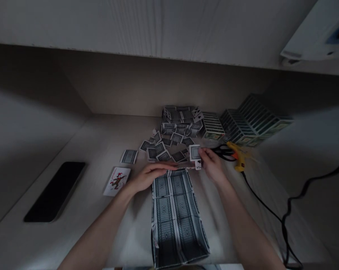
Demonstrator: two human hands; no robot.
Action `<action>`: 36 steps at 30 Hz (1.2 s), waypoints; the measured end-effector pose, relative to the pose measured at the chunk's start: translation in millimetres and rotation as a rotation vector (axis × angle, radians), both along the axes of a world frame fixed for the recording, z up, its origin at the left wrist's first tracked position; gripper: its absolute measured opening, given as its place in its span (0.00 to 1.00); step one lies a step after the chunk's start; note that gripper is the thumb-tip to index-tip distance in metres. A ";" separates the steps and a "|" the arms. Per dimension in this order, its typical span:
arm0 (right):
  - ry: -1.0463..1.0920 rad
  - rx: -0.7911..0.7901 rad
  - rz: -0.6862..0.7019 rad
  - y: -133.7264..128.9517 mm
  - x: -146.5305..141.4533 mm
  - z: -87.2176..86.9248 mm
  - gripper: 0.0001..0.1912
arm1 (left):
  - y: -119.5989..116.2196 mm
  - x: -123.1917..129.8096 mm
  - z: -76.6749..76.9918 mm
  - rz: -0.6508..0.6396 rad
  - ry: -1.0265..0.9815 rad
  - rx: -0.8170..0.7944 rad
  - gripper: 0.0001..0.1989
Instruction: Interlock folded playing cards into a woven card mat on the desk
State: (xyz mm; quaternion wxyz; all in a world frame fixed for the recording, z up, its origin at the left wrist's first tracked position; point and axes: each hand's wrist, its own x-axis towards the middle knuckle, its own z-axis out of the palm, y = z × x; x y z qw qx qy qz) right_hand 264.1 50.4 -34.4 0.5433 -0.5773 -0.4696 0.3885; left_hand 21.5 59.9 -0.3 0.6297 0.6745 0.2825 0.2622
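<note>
A long open box built from playing cards (173, 210), their patterned backs facing inward, extends toward me across the desk. At its far end lies my left hand (147, 175), fingers stretched flat along the edge and touching it. Between the thumb and fingers of my right hand (212, 165) is a small playing card (194, 153), back side up, held just beyond the far right corner of the box. A card face with black marks (198, 165) shows at that corner, below the held card. Loose bent cards (161, 148) lie scattered beyond both hands.
Left of the box are a joker card (117, 181), a face-down card (129, 156) and a black phone (55, 191). Card-built blocks (180, 120) and tiered card structures (254, 120) line the back. Black-handled scissors (224, 153) and a corded yellow glue gun (238, 159) lie right. A shelf (147, 30) overhangs.
</note>
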 end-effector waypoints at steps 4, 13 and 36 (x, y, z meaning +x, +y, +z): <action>0.250 -0.086 -0.043 -13.6 3.1 2.3 0.17 | 0.2 -1.0 0.7 0.036 0.060 0.042 0.15; 0.087 -0.083 0.053 -17.1 3.0 8.2 0.10 | -7.4 -9.0 17.1 0.097 0.212 0.317 0.16; -0.340 -0.147 0.478 -29.9 15.2 19.7 0.12 | -9.3 -3.8 -6.1 0.402 0.264 0.331 0.20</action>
